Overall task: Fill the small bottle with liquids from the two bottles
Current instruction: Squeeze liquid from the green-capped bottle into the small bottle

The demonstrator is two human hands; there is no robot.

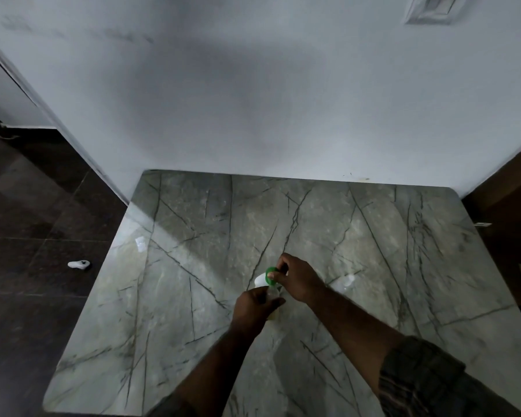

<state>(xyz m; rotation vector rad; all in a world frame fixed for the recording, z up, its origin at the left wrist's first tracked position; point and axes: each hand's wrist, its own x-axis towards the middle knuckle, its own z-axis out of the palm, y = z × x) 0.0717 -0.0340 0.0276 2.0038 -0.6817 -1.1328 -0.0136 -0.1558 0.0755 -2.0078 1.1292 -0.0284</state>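
Observation:
A small clear bottle stands near the middle of the marble table, with a little yellowish liquid at its base. My left hand is wrapped around it from the left and hides most of it. Directly above the bottle's mouth my right hand pinches a white object with a green ring. Whether that object is a cap, a funnel or a bottle's neck is too blurred to tell. To the right, behind my right forearm, a pale clear bottle-like object rests on the table.
A small clear plastic item sits near the table's left edge. A white wall backs the table. Dark floor tiles lie to the left with a small white object on them. Dark wooden furniture stands at the right.

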